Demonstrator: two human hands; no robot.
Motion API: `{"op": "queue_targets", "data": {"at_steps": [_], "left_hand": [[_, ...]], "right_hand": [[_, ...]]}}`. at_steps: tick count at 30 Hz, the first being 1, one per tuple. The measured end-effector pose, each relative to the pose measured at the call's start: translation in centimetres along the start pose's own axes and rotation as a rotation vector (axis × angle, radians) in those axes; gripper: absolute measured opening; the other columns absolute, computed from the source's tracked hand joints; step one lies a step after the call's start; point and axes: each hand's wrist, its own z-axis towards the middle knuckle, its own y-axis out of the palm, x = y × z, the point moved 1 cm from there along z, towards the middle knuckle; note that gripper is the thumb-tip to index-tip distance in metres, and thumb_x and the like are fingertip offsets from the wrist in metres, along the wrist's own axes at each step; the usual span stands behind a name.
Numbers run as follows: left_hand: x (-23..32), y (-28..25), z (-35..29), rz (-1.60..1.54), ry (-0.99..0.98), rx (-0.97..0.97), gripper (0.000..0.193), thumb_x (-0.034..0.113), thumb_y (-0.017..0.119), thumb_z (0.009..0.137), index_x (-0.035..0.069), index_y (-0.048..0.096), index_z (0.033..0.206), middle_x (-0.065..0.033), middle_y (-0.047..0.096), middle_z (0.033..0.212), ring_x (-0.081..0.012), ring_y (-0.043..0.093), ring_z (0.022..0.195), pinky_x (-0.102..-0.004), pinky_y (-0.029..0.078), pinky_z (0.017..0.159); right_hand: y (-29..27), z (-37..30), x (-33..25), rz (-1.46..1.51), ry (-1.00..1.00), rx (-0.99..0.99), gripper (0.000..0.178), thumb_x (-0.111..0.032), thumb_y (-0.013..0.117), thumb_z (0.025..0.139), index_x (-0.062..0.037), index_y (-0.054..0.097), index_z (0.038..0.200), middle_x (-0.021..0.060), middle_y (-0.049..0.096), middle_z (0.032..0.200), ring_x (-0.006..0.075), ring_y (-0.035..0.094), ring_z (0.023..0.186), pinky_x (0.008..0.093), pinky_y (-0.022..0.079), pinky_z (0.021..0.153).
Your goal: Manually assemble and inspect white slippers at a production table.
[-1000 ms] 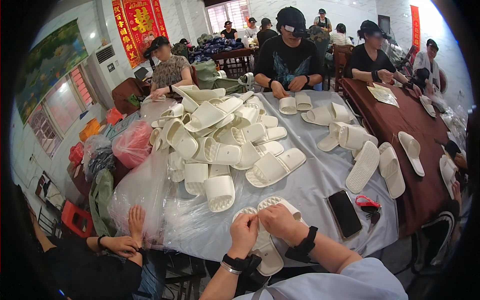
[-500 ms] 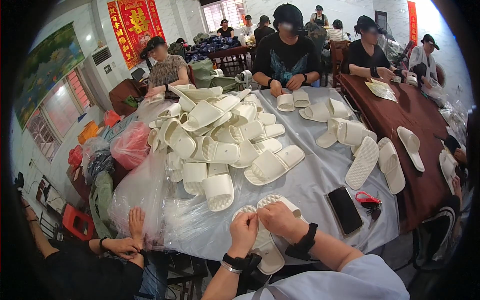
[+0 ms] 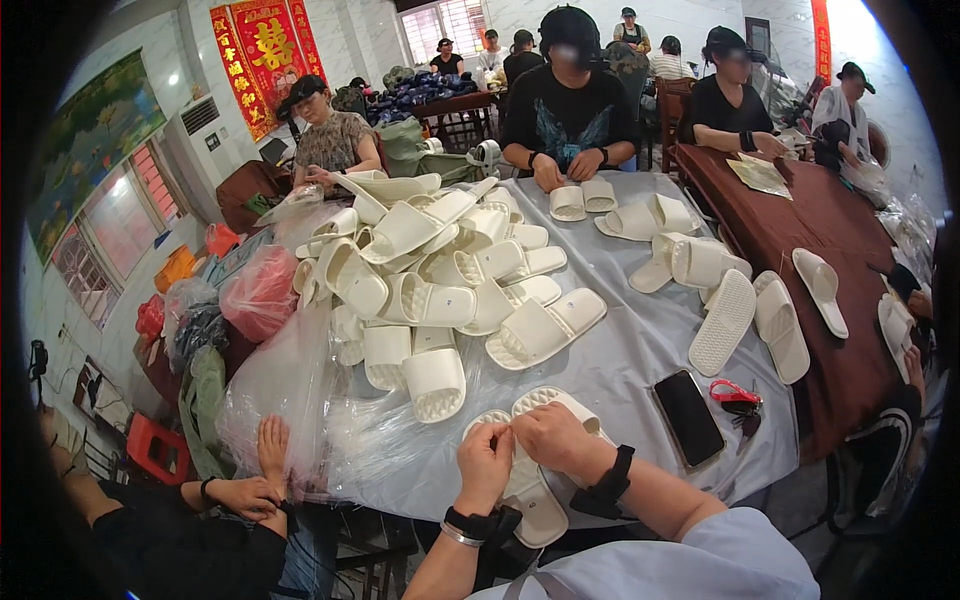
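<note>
Both my hands meet over a pair of white slide slippers at the table's near edge. My left hand (image 3: 485,466) is closed in a pinch above the left slipper (image 3: 537,508). My right hand (image 3: 556,437), also closed, touches it at the fingertips and covers much of the right slipper (image 3: 570,403). Whatever the fingers pinch is too small or hidden to make out. Just beyond, a slipper with a quilted sole (image 3: 436,385) lies at the near side of a large heap of white slippers (image 3: 425,250).
Right of my hands lie a black phone (image 3: 688,418) and red-handled scissors (image 3: 738,398). More loose slippers (image 3: 722,322) lie beyond them. Clear plastic bags (image 3: 290,400) cover the table's left side, near a co-worker's hands (image 3: 262,485). Other people sit around the tables.
My hands stay almost in the same place, still pinched together. The co-worker at the far left of the table has raised their hands a little. The slippers have not moved.
</note>
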Motion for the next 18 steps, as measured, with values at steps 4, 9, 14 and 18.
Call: {"op": "queue_targets", "data": {"at_steps": [4, 9, 14, 18], "left_hand": [[0.63, -0.01, 0.14, 0.002, -0.003, -0.006, 0.009, 0.011, 0.066, 0.085, 0.002, 0.066, 0.086, -0.0111, 0.060, 0.073, -0.0247, 0.059, 0.062, -0.0349, 0.046, 0.057], [-0.03, -0.08, 0.13, 0.012, -0.006, -0.020, 0.011, 0.012, 0.068, 0.085, 0.001, 0.067, 0.087, -0.0110, 0.060, 0.072, -0.0215, 0.058, 0.062, -0.0328, 0.046, 0.058], [0.37, 0.05, 0.41, 0.001, -0.026, -0.027, 0.011, 0.012, 0.067, 0.086, 0.001, 0.067, 0.088, -0.0107, 0.061, 0.073, -0.0213, 0.058, 0.061, -0.0330, 0.046, 0.058], [0.38, -0.02, 0.47, -0.013, 0.002, -0.030, 0.011, 0.012, 0.066, 0.087, 0.001, 0.067, 0.088, -0.0117, 0.062, 0.074, -0.0235, 0.059, 0.062, -0.0336, 0.046, 0.058]], "right_hand": [[0.30, -0.19, 0.18, 0.025, 0.027, 0.056, 0.010, -0.010, 0.059, 0.079, -0.0065, 0.057, 0.071, 0.0122, 0.062, 0.066, 0.0316, 0.063, 0.067, 0.0429, 0.047, 0.061], [0.34, -0.05, 0.26, 0.034, 0.047, 0.073, 0.009, -0.010, 0.060, 0.079, -0.0062, 0.057, 0.072, 0.0128, 0.061, 0.065, 0.0329, 0.062, 0.064, 0.0444, 0.048, 0.060], [0.38, -0.06, 0.54, 0.052, 0.029, 0.127, 0.009, -0.010, 0.061, 0.079, -0.0061, 0.057, 0.072, 0.0134, 0.061, 0.064, 0.0334, 0.062, 0.064, 0.0446, 0.048, 0.059], [0.06, 0.02, 0.26, 0.072, 0.014, 0.161, 0.008, -0.009, 0.061, 0.078, -0.0059, 0.056, 0.072, 0.0140, 0.060, 0.064, 0.0340, 0.061, 0.064, 0.0445, 0.048, 0.058]]}}
